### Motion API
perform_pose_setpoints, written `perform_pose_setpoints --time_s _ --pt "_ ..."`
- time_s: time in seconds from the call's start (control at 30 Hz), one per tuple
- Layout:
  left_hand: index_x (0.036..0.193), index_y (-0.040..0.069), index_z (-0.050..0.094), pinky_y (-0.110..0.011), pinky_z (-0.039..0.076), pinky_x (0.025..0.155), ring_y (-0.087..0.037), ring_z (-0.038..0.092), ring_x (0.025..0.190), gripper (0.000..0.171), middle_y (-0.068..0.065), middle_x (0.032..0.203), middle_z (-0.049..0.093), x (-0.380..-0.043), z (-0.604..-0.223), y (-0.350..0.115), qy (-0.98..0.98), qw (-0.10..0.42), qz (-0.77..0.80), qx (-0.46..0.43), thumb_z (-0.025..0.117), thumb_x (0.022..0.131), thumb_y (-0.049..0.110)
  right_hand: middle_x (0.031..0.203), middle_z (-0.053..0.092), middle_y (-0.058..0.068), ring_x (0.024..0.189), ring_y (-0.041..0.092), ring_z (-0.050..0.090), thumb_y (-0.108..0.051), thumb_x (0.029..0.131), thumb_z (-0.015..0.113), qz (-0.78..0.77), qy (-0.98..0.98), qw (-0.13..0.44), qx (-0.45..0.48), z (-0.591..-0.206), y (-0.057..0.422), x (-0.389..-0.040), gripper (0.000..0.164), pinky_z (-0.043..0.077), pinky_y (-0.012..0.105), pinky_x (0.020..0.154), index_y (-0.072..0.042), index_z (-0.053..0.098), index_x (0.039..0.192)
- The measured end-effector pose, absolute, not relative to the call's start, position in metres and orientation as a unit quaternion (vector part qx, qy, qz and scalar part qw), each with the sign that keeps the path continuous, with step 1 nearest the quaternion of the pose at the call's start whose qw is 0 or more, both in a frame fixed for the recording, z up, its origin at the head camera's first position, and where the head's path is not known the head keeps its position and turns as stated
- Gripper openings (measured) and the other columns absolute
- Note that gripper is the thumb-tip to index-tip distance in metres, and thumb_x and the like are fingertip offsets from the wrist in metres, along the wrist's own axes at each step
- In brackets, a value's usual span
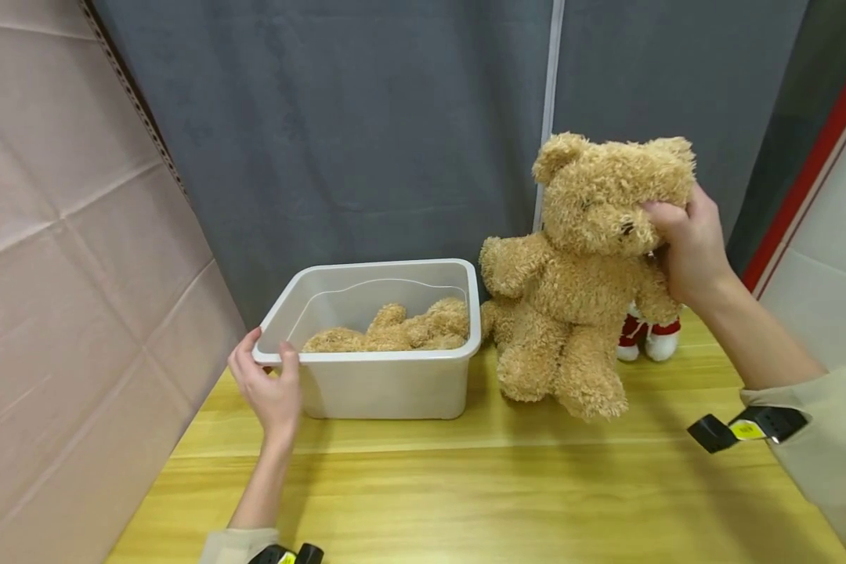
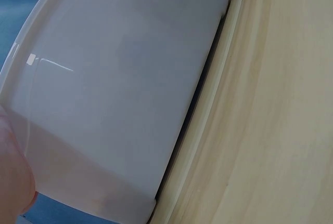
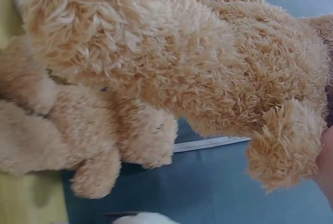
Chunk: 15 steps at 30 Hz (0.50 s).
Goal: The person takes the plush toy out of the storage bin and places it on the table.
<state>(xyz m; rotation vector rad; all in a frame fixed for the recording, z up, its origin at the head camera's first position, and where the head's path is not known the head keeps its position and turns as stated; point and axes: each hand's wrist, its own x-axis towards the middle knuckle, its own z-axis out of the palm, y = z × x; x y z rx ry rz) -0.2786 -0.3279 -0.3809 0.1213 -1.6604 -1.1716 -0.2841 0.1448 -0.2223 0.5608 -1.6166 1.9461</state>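
At the front left corner of a white plastic bin (image 1: 384,388), my left hand (image 1: 271,384) grips the rim, thumb along the front side and fingers round the left edge. A fluffy tan teddy bear (image 1: 578,290) is held upright in my right hand (image 1: 698,251), which grasps the side of its head with the thumb beside the nose. Inside the bin lies tan plush (image 1: 388,333), partly hidden by the front wall. Behind the held bear is another tan teddy bear (image 3: 86,125), mostly covered by it in the head view.
A red and white plush toy (image 1: 652,337) stands behind the held bear on the right. Everything rests on a wooden table (image 1: 451,493). A grey-blue curtain (image 1: 338,133) hangs at the back, and a pale cloth wall (image 1: 77,298) borders the left side.
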Motion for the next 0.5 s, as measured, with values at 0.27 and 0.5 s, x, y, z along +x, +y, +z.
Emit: perform_pose_setpoints --time_s 0.27,0.5 --pt "0.131 -0.004 0.056 -0.022 0.040 0.081 -0.013 0.047 0.102 0.047 -0.018 0.125 0.051 -0.278 -0.379 -0.328 -0.694 0.526 -0.489 0.050 0.061 0.087 0.011 0.098 0.062 0.003 0.078 0.010 0.060 -0.007 0.088 0.055 0.721 -0.627 0.208 0.211 -0.260 0.152 -0.277 0.032 0.052 0.021 0.064 -0.012 0.061 0.119" --pt "0.131 -0.005 0.055 -0.022 0.040 0.081 -0.008 0.046 0.100 0.047 -0.018 0.126 0.050 -0.279 -0.379 -0.327 -0.697 0.523 -0.489 0.048 0.061 0.087 0.010 0.098 0.066 0.002 0.079 0.010 0.064 -0.002 0.091 0.052 0.690 -0.660 0.162 0.250 -0.290 0.153 -0.271 0.031 0.054 0.022 0.066 -0.011 0.062 0.119"
